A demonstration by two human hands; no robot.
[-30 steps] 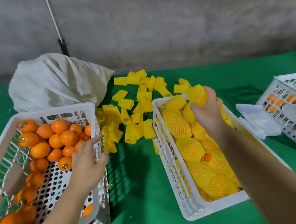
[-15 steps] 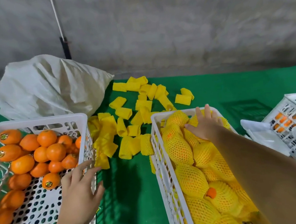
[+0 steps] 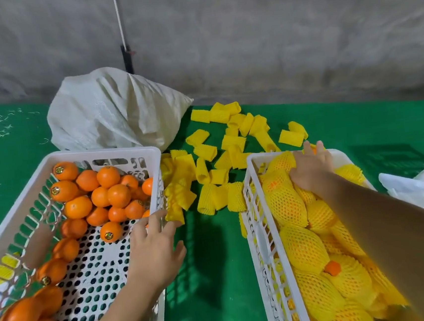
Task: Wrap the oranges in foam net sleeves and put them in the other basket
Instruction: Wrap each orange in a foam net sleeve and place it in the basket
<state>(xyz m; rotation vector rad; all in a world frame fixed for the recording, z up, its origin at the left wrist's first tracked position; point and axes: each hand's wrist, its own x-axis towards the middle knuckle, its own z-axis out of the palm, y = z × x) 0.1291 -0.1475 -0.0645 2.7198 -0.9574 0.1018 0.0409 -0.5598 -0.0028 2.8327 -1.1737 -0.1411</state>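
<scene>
1. Head view: we see three white baskets, the left basket (image 3: 106,153) with about two dozen bare oranges (image 3: 118,195), several carrying small round stickers too small to read.
2. Our left hand (image 3: 155,253) hovers over its right rim, fingers spread and holding nothing.
3. Our right hand (image 3: 310,170) presses down with straight fingers on wrapped oranges (image 3: 285,202) in the middle basket (image 3: 257,223).
4. Roughly twenty-five loose foam sleeves (image 3: 204,150) lie between the two baskets.

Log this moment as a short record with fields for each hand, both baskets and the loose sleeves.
left hand: open, fingers spread over the right rim of the left basket
right hand: open, resting on wrapped oranges at the far end of the right basket
left basket: bare oranges
empty foam sleeves: scattered on the green cloth between baskets
</scene>
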